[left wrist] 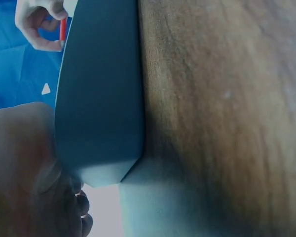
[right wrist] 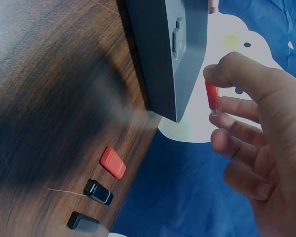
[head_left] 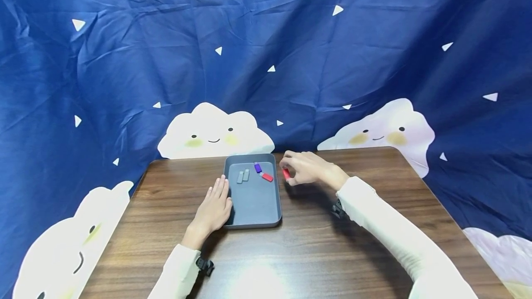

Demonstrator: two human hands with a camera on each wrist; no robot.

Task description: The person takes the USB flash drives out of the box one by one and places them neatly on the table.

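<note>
My right hand (head_left: 305,167) pinches a red USB flash drive (right wrist: 212,96) between thumb and fingertips, its plug end pointing down in the right wrist view. It hovers just outside the right wall of a grey tray (head_left: 253,204). My left hand (head_left: 214,206) rests against the tray's left wall, fingers straight. Inside the tray, toward its far end, lie a purple flash drive (head_left: 257,167), another red flash drive (head_left: 267,177) and two grey flash drives (head_left: 246,175). In the left wrist view, the left palm (left wrist: 19,168) is beside the tray wall (left wrist: 101,98).
On the wooden table (head_left: 166,225), the right wrist view shows a red flash drive (right wrist: 112,163), a black flash drive (right wrist: 98,192) and another dark one (right wrist: 83,222) near the edge. A blue curtain (head_left: 249,73) with clouds hangs behind the table.
</note>
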